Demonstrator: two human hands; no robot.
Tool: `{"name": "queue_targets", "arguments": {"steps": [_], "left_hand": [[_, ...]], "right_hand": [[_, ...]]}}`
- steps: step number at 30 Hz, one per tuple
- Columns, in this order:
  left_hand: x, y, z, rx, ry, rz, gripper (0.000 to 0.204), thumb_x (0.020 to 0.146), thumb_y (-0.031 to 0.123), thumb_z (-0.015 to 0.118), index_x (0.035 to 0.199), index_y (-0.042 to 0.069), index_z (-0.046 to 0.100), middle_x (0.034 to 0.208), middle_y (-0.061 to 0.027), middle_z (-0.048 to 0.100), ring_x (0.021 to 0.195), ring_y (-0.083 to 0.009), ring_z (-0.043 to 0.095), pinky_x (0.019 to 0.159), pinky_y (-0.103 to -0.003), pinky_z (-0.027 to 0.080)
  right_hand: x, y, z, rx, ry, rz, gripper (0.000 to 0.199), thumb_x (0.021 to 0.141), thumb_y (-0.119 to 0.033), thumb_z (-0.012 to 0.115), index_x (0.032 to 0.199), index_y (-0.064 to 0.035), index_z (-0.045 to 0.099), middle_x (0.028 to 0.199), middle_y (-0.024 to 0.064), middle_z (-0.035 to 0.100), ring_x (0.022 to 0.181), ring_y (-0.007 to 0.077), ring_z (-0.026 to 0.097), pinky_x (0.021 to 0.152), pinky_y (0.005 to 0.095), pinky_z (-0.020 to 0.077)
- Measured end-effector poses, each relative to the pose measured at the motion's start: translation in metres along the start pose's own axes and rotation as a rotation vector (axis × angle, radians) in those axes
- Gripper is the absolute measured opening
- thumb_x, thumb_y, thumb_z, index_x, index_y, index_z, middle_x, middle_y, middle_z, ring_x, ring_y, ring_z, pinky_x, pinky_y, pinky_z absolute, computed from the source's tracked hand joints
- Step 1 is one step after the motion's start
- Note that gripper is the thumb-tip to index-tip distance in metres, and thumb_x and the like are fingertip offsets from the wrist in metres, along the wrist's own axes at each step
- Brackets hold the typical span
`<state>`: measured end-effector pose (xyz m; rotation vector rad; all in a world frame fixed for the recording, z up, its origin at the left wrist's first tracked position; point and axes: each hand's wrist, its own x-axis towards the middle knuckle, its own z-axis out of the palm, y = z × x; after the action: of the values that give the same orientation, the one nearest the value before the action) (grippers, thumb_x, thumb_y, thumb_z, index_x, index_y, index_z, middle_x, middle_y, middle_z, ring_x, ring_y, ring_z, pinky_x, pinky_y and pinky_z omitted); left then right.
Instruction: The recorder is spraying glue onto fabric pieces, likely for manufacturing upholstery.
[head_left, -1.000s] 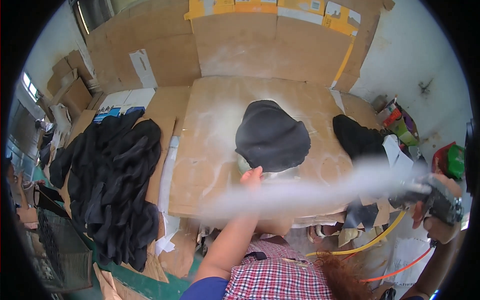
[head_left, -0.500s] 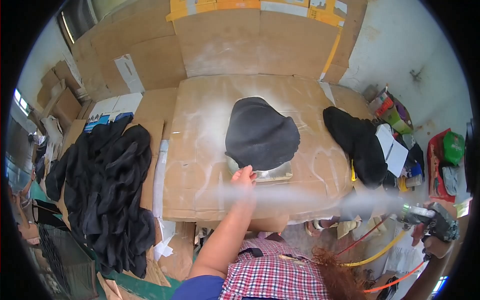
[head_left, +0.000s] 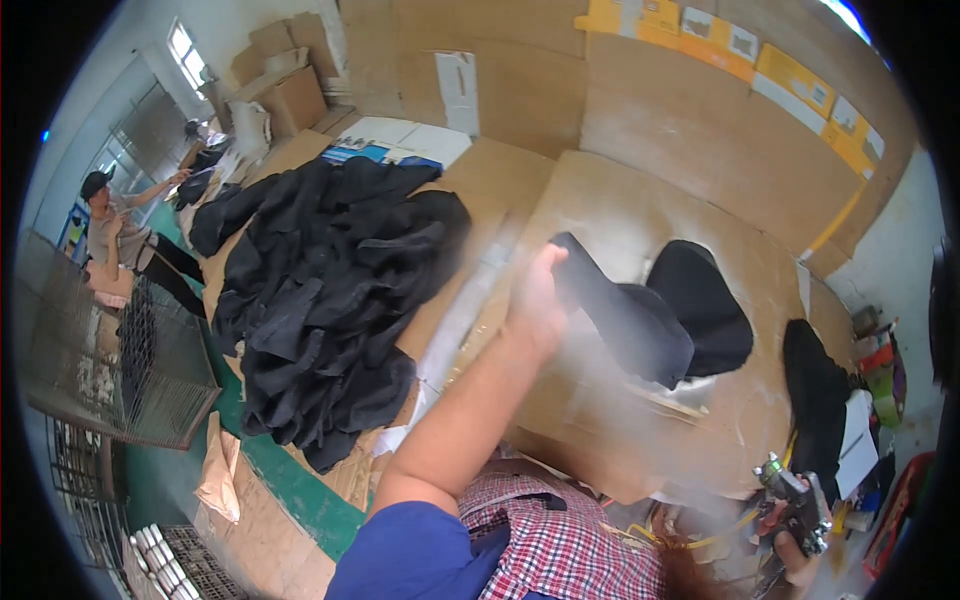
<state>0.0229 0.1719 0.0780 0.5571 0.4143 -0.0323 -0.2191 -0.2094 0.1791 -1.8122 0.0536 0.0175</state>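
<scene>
1. Holding a limp black fabric piece (head_left: 625, 325) by its upper end, your left hand (head_left: 538, 295) is pinched shut on it above the cardboard-covered bench (head_left: 640, 210); the cloth droops, blurred, toward the dark rounded fabric form (head_left: 705, 305) behind it.
2. Your right hand (head_left: 795, 555), low at the right edge, is wrapped around a metal spray gun (head_left: 795, 500).
3. Judging by its sag, the piece is light and soft, likely to fold on itself; an edge or corner looks the best place to grip.
4. Left of the bench, a large heap of black fabric pieces (head_left: 330, 300) lies on cardboard.
5. A second dark garment (head_left: 815, 400) hangs off the bench's right side, and another person (head_left: 120, 235) stands far left.
</scene>
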Motion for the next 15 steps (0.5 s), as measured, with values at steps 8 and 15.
{"name": "queue_targets", "arguments": {"steps": [8,15], "left_hand": [[0.095,0.213,-0.089,-0.147,0.088,0.432,0.01,0.075,0.014,0.056,0.08,0.006,0.059,0.079,-0.0067,0.062,0.073,-0.0222,0.06,0.071,-0.039,0.051],[0.105,0.284,-0.225,-0.32,0.37,0.712,0.026,0.079,0.015,0.052,0.102,0.002,0.054,0.103,-0.0114,0.052,0.098,-0.0288,0.05,0.09,-0.047,0.044]], "right_hand": [[0.036,0.001,0.079,-0.055,-0.077,0.083,0.073,0.067,-0.022,0.072,0.127,0.004,0.039,0.078,0.0095,0.058,0.069,0.0166,0.059,0.062,0.0281,0.0493],[0.054,-0.022,0.132,-0.064,-0.081,0.099,0.066,0.064,-0.016,0.068,0.122,0.0038,0.044,0.077,0.0091,0.06,0.066,0.016,0.06,0.06,0.0281,0.05]]}}
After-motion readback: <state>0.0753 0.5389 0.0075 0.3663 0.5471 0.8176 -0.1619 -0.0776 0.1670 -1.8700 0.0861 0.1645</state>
